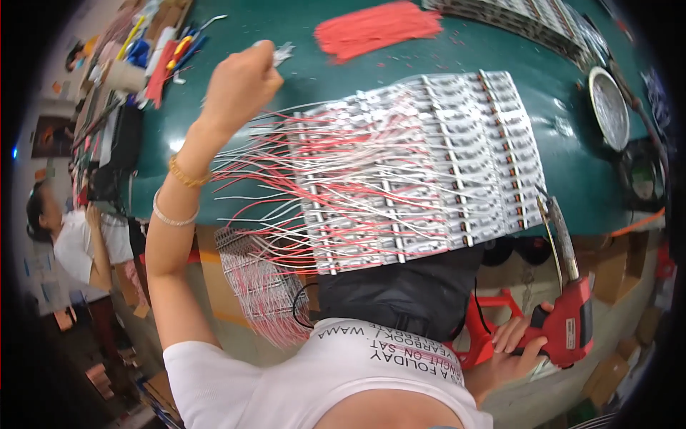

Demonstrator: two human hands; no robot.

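My right hand (516, 346) is wrapped round the handle of a red and black soldering gun (572, 325). The gun's metal tip is close to the right edge of a panel of small white circuit boards (493, 150). Many red and white wires (271, 171) trail off the panel's left side, and more lie across its top. My left hand (244, 82) is a closed fist raised over the table, beyond the panel's far left corner. What it holds, if anything, is hidden; a whitish, clear scrap (284, 53) shows beside its fingers.
On the green table (264, 21) lie a pile of red wires (379, 30), stacked panels (514, 18), a round metal dish (609, 107) and hand tools (179, 53). Another wired panel (261, 275) hangs below the table's near edge. At the far left sits another person (82, 243).
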